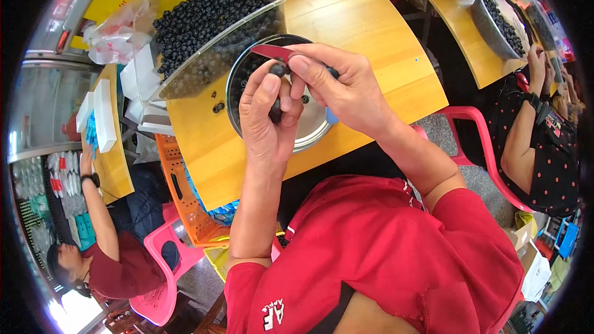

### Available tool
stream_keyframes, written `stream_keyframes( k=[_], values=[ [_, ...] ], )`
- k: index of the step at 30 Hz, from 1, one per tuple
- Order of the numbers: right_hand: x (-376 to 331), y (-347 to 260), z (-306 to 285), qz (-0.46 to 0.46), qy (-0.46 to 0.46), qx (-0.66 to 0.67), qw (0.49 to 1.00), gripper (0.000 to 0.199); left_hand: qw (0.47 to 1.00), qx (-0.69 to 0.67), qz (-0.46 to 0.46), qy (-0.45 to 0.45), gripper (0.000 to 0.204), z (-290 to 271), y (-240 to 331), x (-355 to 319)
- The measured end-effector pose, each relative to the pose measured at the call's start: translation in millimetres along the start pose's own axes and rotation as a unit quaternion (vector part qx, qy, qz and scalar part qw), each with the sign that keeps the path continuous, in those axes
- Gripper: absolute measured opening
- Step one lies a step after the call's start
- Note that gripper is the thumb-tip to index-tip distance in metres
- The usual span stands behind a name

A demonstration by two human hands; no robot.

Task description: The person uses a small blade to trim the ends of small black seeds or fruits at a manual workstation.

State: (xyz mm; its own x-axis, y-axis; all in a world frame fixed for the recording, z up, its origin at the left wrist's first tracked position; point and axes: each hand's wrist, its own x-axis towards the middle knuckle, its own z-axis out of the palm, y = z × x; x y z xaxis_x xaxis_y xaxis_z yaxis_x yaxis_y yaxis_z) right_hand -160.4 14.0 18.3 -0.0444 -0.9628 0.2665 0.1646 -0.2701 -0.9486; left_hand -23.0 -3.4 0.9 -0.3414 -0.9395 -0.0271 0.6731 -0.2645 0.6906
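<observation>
My left hand (pixel 270 108) is closed around a few dark, round, grape-sized fruits, one dark fruit (pixel 278 70) showing at its fingertips. My right hand (pixel 346 86) grips a small knife (pixel 272 51) with a red blade, which points left just above that fruit. The fingertips of both hands nearly meet. Below them stands a round metal bowl (pixel 312 140) with more dark fruit in it, partly covered by my hands. A large clear plastic tub (pixel 216 43) heaped with the same kind of fruit stands behind it to the left.
The yellow wooden table (pixel 365 18) carries the tub and bowl, with a few loose bits (pixel 218 107) beside them. An orange crate (pixel 179 179) sits below its left edge. People (pixel 124 266) sit on pink chairs at left and right. Another fruit bowl (pixel 479 15) stands at far right.
</observation>
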Motion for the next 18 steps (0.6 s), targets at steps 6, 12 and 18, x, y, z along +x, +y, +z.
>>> stream_keyframes(
  k=[6, 12, 18],
  values=[
    [-1, -5, -8, 0.042, -0.005, 0.107, 0.993, 0.027, 0.995, -0.057, -0.081, -0.027, 0.028, -1, 10, 7],
    [1, -4, -34, 0.074, 0.02, 0.095, 0.993, 0.025, 0.978, 0.107, -0.179, 0.0, 0.026, -25, 37, 34],
    [-2, -7, -42, 0.071, 0.028, 0.116, 0.99, 0.024, 0.779, 0.607, -0.133, -0.088, 0.023, -12, 17, 40]
  ],
)
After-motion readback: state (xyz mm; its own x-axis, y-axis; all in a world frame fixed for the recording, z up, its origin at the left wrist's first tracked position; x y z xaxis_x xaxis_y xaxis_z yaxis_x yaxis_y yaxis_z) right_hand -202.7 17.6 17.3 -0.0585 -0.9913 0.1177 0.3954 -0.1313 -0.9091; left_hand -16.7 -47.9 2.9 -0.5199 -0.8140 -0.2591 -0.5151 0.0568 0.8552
